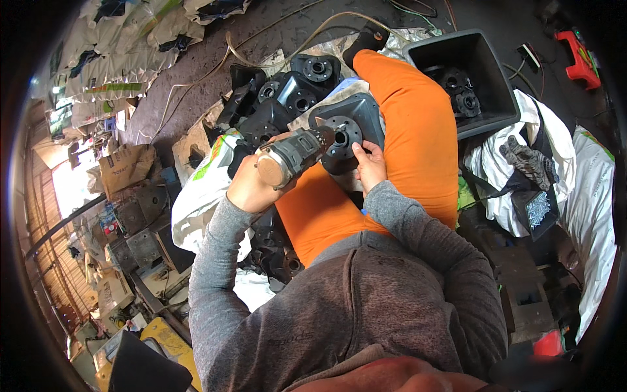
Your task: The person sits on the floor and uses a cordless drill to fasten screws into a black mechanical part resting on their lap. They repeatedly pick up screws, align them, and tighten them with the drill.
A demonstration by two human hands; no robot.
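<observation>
A cordless drill [295, 153] is gripped in my left hand [251, 184], its chuck end pointing right. The chuck meets the round, holed flange of a black moulded part [356, 112] with a squarish base, lying between my legs. My right hand [371, 164] pinches the lower right edge of that flange with thumb and fingers. The drill's tip is too small to make out. Several similar black parts [302, 101] are heaped just beyond and to the left.
A dark grey bin [493, 108] with black flanged parts stands right of my orange-trousered leg [424, 111]. Beside it are a grey glove [528, 162] on a white sack and a small tray of screws [537, 210]. A hose [307, 47] crosses the floor ahead. A red tool [578, 62] lies far right.
</observation>
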